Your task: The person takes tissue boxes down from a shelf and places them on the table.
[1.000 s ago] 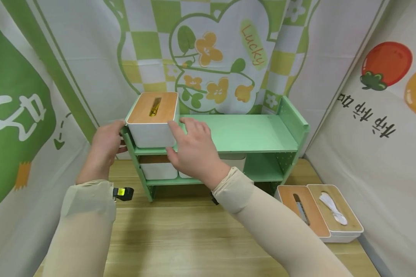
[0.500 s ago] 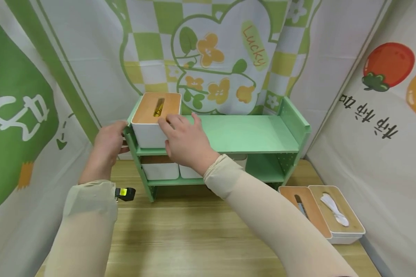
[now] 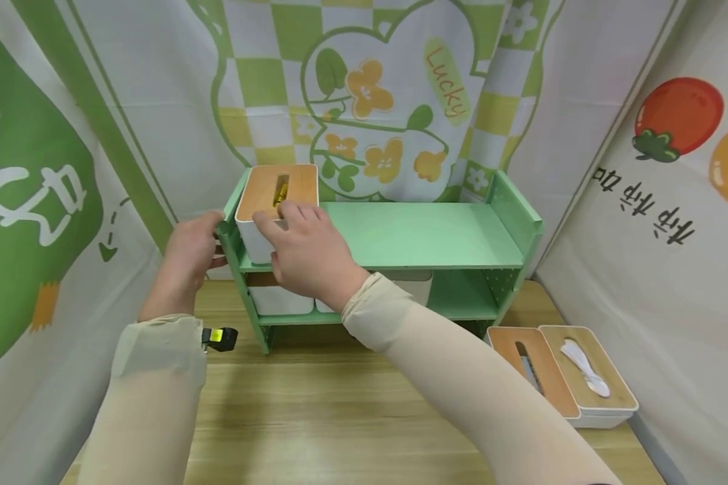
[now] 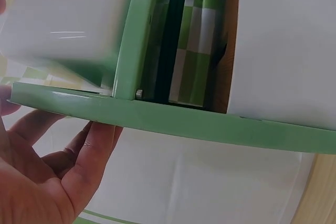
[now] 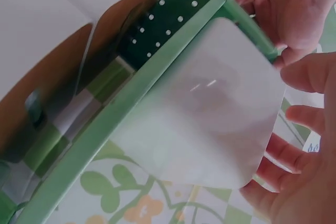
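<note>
A white tissue box [image 3: 256, 190] with a slotted wooden lid stands at the left end of the green shelf's [image 3: 421, 232] top board. Something yellow shows in its slot. My right hand [image 3: 315, 256] holds the box at its front upper edge, some fingers over the lid. In the right wrist view, thumb and fingers spread along the rim of the box's white front [image 5: 205, 108]. My left hand [image 3: 188, 252] grips the shelf's left side panel [image 4: 184, 123] near its upper end, fingers against the outer face in the left wrist view.
On the lower board sit more white boxes [image 3: 279, 301], partly hidden by my right hand. Two boxes stand at the right on the wooden table [image 3: 315, 417], one with a slotted lid [image 3: 549, 367], the other with a white bundle [image 3: 585, 367] on top. Printed cloth hangs behind.
The tissue box has shifted slightly right and toward me, away from the left side panel. My right hand has moved left, from the box's right corner onto its front edge. The left hand keeps its place.
</note>
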`<state>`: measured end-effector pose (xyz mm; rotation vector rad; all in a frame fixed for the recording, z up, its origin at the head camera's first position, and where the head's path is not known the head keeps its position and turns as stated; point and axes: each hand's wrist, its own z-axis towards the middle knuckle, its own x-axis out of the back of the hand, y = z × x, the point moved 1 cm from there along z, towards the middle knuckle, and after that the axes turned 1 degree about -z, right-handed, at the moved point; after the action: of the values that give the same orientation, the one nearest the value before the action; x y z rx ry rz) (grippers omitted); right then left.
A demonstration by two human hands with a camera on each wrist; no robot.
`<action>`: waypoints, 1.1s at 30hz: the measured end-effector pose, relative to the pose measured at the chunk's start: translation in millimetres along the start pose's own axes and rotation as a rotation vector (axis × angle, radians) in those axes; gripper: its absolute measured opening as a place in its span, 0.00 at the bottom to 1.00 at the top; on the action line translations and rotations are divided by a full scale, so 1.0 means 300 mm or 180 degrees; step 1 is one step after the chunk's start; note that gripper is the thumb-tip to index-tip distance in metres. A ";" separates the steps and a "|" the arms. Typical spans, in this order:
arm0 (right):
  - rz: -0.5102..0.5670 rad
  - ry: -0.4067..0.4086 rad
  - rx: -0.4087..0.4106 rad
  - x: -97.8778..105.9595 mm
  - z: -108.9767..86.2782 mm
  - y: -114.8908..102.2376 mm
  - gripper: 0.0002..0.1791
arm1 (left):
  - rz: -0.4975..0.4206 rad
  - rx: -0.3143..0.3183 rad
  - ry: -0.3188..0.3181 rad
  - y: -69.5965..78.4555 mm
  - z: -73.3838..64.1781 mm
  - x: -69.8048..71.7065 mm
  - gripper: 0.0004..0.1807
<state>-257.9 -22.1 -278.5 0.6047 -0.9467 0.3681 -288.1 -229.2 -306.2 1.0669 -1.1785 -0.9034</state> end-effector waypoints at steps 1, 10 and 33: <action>-0.0022 -0.0014 0.0029 0.002 0.004 -0.007 0.29 | -0.0016 0.0008 0.0003 -0.001 -0.001 0.003 0.26; -0.0078 -0.0362 -0.0229 0.045 0.000 -0.032 0.25 | -0.0026 0.0036 -0.0055 -0.006 -0.001 0.005 0.26; -0.0261 -0.0536 -0.0450 0.042 -0.036 -0.045 0.33 | 0.0033 0.0027 -0.0070 0.000 -0.009 0.002 0.33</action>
<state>-236.9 -25.5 -277.0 0.5490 -1.0959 0.1770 -285.4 -229.2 -306.1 1.0592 -1.2059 -0.9049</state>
